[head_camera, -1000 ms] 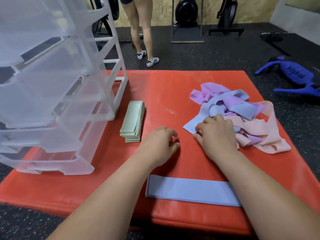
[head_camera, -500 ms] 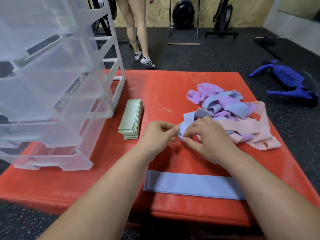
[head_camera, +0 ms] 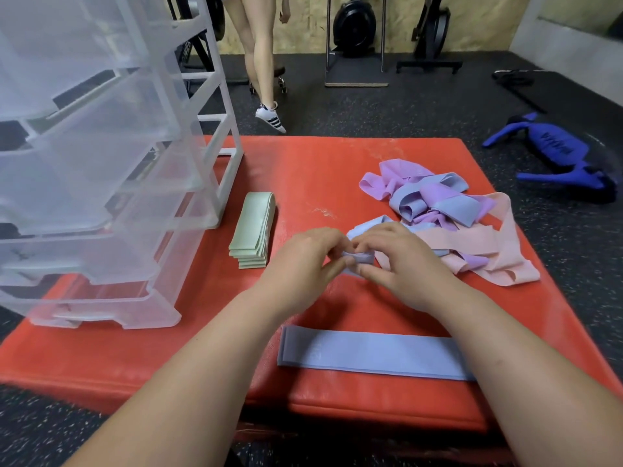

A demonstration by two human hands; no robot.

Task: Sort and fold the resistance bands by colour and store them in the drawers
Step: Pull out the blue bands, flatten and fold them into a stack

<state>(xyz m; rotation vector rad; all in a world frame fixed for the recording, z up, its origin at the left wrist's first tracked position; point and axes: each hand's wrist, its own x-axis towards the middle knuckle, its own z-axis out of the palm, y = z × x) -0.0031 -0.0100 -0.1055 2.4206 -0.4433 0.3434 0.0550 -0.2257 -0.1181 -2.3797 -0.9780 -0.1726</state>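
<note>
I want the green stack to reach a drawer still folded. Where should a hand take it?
Probably at the middle of the green stack, from above, pinching across its narrow width: it lies flat on the red mat, and its layers fan out at the near end.

Grip: band end (head_camera: 360, 258) pinched between left hand (head_camera: 303, 261) and right hand (head_camera: 403, 264), over the mat (head_camera: 303, 163). Left of grip: stack of folded bands (head_camera: 253, 230) on the mat; further left, drawer unit (head_camera: 101, 163). Right of and behind grip: loose heap of bands (head_camera: 438, 200); nearer than grip: single flat band (head_camera: 371, 357).
</note>
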